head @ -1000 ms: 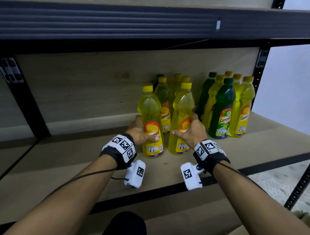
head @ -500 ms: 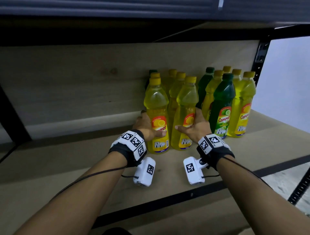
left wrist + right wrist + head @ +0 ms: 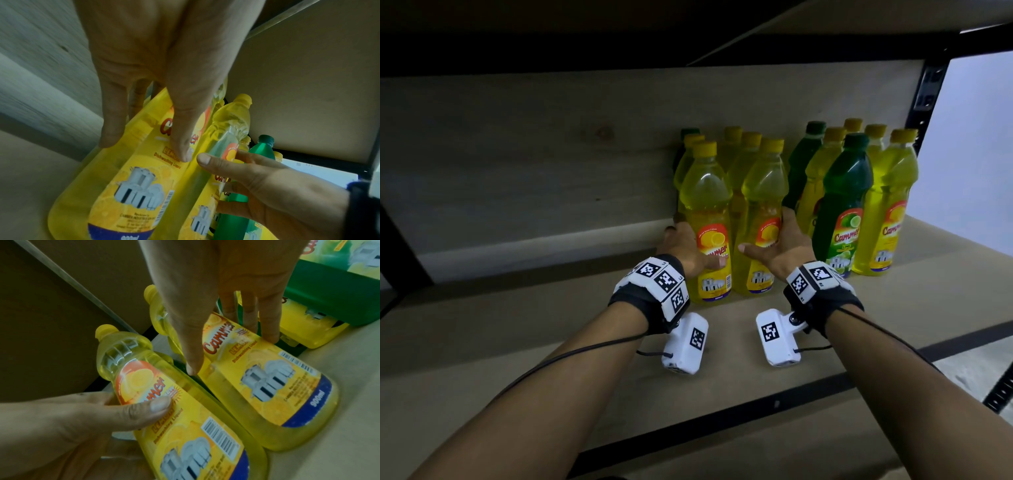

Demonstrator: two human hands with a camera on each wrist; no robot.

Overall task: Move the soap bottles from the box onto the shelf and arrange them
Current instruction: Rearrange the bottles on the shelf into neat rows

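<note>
Two yellow soap bottles stand side by side at the front of a cluster on the wooden shelf (image 3: pixel 722 363). My left hand (image 3: pixel 695 246) grips the left yellow bottle (image 3: pixel 705 205), thumb across its label and fingers round its far side. In the left wrist view that hand (image 3: pixel 147 148) clasps the same bottle (image 3: pixel 131 186). My right hand (image 3: pixel 765 233) grips the right yellow bottle (image 3: pixel 763 192) from its right side, and its thumb lies at the front. The right wrist view shows this hand (image 3: pixel 230 352) round that bottle (image 3: pixel 267 386).
Several more yellow bottles stand right behind the two held ones. To the right is another group, with a green bottle (image 3: pixel 842 205) in front. An upper shelf hangs low overhead. A black upright post (image 3: pixel 928 96) marks the right end. Bare board lies to the left.
Both hands have slid their yellow bottles back along the shelf, up against the bottles behind. The head view has moved closer and lower under the upper shelf.
</note>
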